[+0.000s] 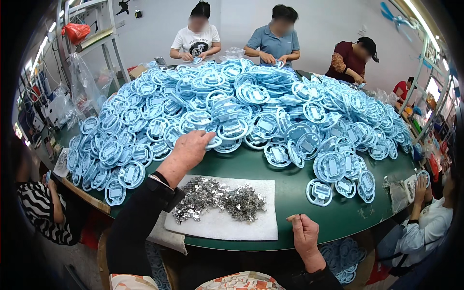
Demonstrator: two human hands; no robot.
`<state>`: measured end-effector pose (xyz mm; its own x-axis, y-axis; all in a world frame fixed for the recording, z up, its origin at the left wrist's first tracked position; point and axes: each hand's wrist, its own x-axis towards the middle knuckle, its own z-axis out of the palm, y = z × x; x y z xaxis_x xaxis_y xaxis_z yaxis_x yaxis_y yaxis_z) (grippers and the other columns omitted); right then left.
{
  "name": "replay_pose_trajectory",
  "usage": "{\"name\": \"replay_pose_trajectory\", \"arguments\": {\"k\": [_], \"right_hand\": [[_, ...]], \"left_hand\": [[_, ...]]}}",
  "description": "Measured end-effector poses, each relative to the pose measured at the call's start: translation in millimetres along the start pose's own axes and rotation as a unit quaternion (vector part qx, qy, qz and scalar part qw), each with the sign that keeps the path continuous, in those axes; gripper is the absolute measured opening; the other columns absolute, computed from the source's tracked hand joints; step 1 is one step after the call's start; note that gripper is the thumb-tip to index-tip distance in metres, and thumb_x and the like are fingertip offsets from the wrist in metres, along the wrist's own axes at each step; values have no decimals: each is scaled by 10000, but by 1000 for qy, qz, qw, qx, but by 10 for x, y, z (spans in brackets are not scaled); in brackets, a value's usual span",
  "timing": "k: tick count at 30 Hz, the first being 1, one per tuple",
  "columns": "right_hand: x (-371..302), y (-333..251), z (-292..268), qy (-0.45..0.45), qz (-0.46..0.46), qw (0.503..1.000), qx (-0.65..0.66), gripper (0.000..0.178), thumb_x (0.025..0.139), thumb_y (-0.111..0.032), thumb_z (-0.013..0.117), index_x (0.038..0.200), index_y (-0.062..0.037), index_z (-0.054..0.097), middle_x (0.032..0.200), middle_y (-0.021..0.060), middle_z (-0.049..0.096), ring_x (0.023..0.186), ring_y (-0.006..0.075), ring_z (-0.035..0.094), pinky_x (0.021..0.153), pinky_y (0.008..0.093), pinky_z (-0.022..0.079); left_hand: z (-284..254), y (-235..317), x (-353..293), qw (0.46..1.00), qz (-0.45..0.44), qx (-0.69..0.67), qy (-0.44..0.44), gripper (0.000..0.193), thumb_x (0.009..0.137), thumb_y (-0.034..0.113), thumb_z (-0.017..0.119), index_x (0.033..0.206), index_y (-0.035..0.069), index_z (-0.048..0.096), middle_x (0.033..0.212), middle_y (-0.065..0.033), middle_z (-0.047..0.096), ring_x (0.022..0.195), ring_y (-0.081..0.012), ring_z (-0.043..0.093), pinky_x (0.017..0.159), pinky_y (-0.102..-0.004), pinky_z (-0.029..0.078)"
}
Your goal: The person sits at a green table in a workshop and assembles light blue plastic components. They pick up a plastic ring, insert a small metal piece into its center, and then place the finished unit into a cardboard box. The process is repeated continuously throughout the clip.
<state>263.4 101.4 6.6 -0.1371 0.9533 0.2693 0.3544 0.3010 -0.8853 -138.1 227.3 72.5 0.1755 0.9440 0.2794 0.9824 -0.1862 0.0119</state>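
Note:
My left hand (187,153) reaches across to the near side of a big heap of light-blue, steering-wheel-shaped plastic parts (251,94). Its fingers close on the rim of one light-blue wheel-shaped plastic part (213,140) at the heap's front edge; the fingertips are partly hidden. My right hand (305,237) is closed over the table's near edge, thumb against the curled fingers. Whatever it may hold is too small to make out. Between my arms, small silvery metal clips (246,205) lie in piles on a white foam sheet (227,233).
The heap spreads over a green table (232,169). Beneath its near edge are more blue parts (344,258) in a container. Across the table, several people (274,41) handle parts; others sit at the left and right. Clear plastic bags (86,82) stand at the far left.

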Motion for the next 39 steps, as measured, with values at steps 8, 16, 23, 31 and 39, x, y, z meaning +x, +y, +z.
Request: {"name": "replay_pose_trajectory", "arguments": {"k": [8, 16, 23, 31, 39], "right_hand": [[-32, -20, 1, 20, -3, 999, 45, 264, 1026, -195, 601, 943, 35, 700, 652, 14, 572, 597, 58, 486, 569, 246, 422], [-42, -283, -83, -72, 152, 951, 261, 330, 1063, -289, 545, 1033, 13, 677, 689, 6, 599, 547, 38, 446, 494, 198, 353], [-18, -352, -80, -193, 308, 774, 518, 269, 1061, -285, 541, 1082, -20, 585, 845, 71, 675, 513, 59, 484, 417, 174, 345], [-210, -279, -102, -136, 274, 842, 445, 174, 1060, -214, 548, 1124, -53, 564, 878, 39, 674, 553, 55, 557, 430, 166, 336], [-379, -317, -52, -166, 234, 908, 305, 264, 1047, -216, 581, 1217, -14, 598, 912, 16, 649, 586, 35, 545, 469, 157, 335]], "left_hand": [[-622, 324, -190, 835, -128, -529, -77, 367, 996, 177, 622, 1318, 1, 603, 1070, -50, 683, 914, -125, 656, 783, -296, 576], [-649, 1238, -752, 706, -89, -671, -209, 398, 988, 147, 647, 1354, 6, 582, 1125, -66, 683, 1009, -125, 646, 892, -286, 543], [-419, 1884, -1223, 916, 244, -311, 66, 613, 711, -100, 732, 1266, 150, 665, 1366, -127, 609, 1314, -351, 554, 1053, -446, 513], [-96, 1921, -1700, 680, -73, -729, -38, 663, 906, -58, 527, 1539, 32, 351, 1555, -221, 377, 1427, -341, 417, 1156, -471, 401], [107, 1962, -1829, 471, -213, -846, -134, 356, 1070, 192, 531, 1355, -19, 562, 1105, -41, 663, 966, -95, 637, 868, -272, 560]]}}
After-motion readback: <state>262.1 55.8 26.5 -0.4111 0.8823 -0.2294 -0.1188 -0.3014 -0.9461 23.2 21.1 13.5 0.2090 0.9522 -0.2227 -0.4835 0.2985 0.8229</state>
